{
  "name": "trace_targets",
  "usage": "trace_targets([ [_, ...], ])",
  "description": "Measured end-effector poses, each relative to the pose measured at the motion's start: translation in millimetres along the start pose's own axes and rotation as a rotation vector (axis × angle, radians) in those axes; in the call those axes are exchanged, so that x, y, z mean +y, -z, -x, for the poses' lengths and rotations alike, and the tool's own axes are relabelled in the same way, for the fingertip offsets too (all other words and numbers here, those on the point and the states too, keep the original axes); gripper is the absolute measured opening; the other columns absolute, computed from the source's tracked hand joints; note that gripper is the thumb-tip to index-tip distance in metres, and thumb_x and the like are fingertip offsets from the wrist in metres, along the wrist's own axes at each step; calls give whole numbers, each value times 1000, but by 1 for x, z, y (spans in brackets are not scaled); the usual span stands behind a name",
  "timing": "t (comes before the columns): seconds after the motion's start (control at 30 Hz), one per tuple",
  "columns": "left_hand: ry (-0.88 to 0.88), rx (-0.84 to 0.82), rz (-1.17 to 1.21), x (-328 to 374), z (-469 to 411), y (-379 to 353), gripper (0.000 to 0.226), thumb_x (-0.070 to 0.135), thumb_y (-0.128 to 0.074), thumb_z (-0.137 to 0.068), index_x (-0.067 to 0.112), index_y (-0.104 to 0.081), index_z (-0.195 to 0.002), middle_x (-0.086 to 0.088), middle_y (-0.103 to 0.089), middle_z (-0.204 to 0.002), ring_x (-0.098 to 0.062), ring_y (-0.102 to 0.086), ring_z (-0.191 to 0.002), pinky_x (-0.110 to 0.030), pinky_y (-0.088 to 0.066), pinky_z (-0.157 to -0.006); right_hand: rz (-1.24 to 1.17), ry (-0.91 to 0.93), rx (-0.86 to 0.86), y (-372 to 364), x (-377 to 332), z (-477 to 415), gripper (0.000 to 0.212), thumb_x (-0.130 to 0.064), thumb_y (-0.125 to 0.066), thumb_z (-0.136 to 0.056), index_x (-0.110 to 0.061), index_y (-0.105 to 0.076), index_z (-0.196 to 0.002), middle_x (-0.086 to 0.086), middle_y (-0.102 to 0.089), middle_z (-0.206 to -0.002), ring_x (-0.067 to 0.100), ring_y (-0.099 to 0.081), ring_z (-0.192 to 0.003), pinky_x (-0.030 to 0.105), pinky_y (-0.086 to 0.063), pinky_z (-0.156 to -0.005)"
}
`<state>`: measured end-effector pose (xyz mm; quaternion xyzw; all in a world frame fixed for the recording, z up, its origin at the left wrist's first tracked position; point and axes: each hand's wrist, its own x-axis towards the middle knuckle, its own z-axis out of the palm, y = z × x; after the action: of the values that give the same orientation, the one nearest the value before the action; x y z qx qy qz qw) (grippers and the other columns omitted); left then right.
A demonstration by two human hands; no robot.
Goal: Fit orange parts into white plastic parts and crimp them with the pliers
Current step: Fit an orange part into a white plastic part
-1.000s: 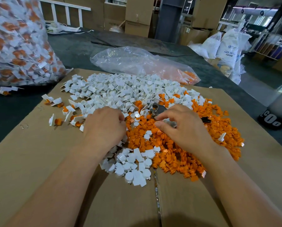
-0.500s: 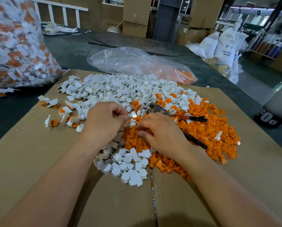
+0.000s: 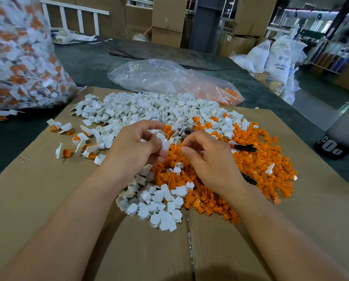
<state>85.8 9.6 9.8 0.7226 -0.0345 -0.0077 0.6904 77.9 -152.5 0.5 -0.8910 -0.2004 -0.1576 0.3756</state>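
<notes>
A sheet of cardboard [image 3: 48,199] covers the near end of the table [image 3: 88,61], and both forearms reach across it. A small cluster of loose white parts [image 3: 159,207] lies at the near edge of the stock.

Just beyond it the two hands work close together without touching. The left hand [image 3: 133,151] has its fingers curled and pinches a single white part [image 3: 165,144] between thumb and fingertips, lifted off the heap. The right hand [image 3: 208,161] has thumb and forefinger pinched together and aimed at that part. Whether an orange piece sits in the pinch cannot be told against the orange behind it.

Judgement: the step in hand is fitting, not crimping. The next move calls for lining an orange piece up with the opening of the held part and pressing it home. One hand must then go for the tool.

The held part is small moulded plastic, plain white; its finer shape is blurred.

The pliers [image 3: 243,148] lie unheld on the orange parts [image 3: 260,165], partly hidden by the right hand, their dark handles spread toward the right. Behind the hands lies the main white heap [image 3: 145,112]. A few assembled pieces [image 3: 78,142], white with orange inserts, are scattered on the cardboard to its left.

Farther off lie a clear bag [image 3: 169,78] holding a few orange pieces and, at far left, a full bag [image 3: 17,57] of white and orange pieces. Stacked boxes [image 3: 165,17] stand at the back.
</notes>
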Motion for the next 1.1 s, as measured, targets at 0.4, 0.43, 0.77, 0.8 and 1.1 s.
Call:
trace_targets([
  [0.4, -42, 13, -23, 1, 1, -3, 6, 15, -73, -74, 21, -73, -73, -3, -73, -81, -23, -70, -76, -26, -57, -75, -84, -38, 42, 2, -2, 2, 16, -11, -60, -87, -26, -54, -84, -18, -55, -76, -9, -52, -77, 5, -40, -67],
  [0.43, -54, 5, -60, 1, 2, -3, 12, 13, -75, -72, 24, -73, -74, 0, -73, -83, -20, -69, -76, -25, -56, -75, -90, -33, 49, 2, -3, 2, 18, -11, -61, -87, -27, -55, -83, -18, -56, -76, -8, -52, -78, 5, -41, -67],
  [0.77, -101, 51, -138, -2, 1, -5, 36, 2, -81, -63, 30, -68, -84, 9, -61, -71, -4, -59, -61, -21, -53, -65, -197, 2, 130, 5, -6, 5, 31, -9, -64, -84, -38, -54, -79, -20, -58, -75, -6, -57, -78, 7, -44, -68],
  [0.8, -111, 48, -143, -2, 1, -6, 34, 2, -81, -63, 28, -68, -82, 12, -60, -66, -2, -58, -58, -19, -52, -62, -204, 12, 126, 5, -7, 5, 31, -9, -64, -84, -37, -54, -79, -19, -58, -75, -5, -57, -77, 8, -44, -68],
  [1.1, -106, 2, -31, -4, 1, -9, 22, -8, -75, -67, 11, -64, -69, 4, -58, -54, -14, -64, -52, -21, -55, -54, -140, 43, 148, 3, -8, 5, 26, -7, -66, -82, -31, -56, -78, -18, -58, -74, -1, -57, -76, 10, -46, -66],
])
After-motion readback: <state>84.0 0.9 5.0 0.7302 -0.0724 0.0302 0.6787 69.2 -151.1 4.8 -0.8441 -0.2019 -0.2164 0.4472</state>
